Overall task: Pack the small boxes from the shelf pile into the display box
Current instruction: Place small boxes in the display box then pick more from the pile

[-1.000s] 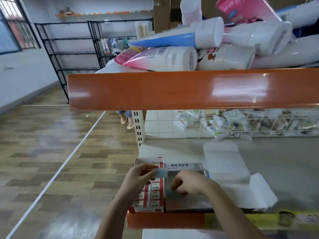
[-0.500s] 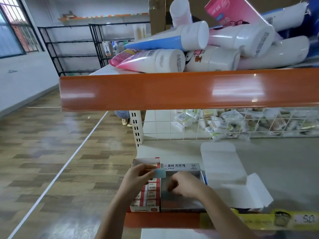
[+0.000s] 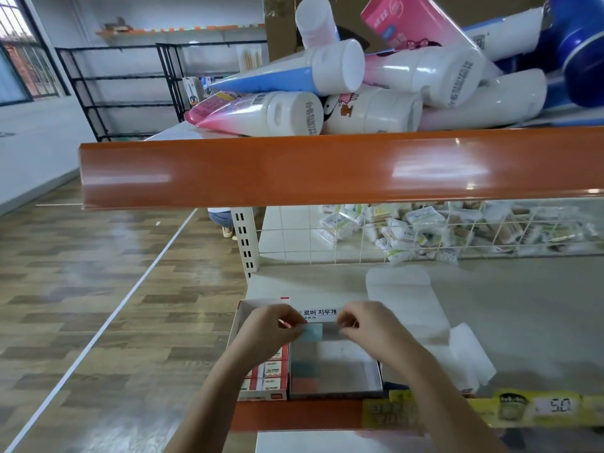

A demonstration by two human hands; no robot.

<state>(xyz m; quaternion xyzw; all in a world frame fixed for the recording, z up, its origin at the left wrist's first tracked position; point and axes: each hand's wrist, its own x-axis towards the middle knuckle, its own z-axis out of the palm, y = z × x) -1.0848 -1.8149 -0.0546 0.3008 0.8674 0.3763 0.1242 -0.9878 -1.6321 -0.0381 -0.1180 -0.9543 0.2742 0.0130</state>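
Head view. Take the display box [image 3: 333, 371] as your landmark: it lies at the front of the lower shelf [image 3: 523, 305], just behind the shelf's orange lip [image 3: 294, 415]. A printed flap [image 3: 318, 313] stands up at its far edge.

Your left hand [image 3: 266, 331] is above the box's far left corner. Its grip is closed: thumb and fingers pinch the left end of a small pale-blue box [image 3: 310, 332]. Your right hand [image 3: 369, 325] is above the box's far right part. Its fingers are curled at the right end of the same small box; whether they actually pinch it cannot be told, since the item blurs there. The small box is held level over the far end of the display box, just in front of the flap.

Touching the display box's left side is a red-and-white carton [image 3: 264, 377] with rows of small packs showing. Right of the display box lies flat white card [image 3: 402, 299]. Behind it, beyond a wire grille [image 3: 327, 237], is a pile of small packets [image 3: 425, 230]. Above it runs the orange edge of the upper shelf [image 3: 327, 168], loaded with tubes [image 3: 294, 114]. Right of the box, a yellow price label [image 3: 539, 407] sits on the lip.
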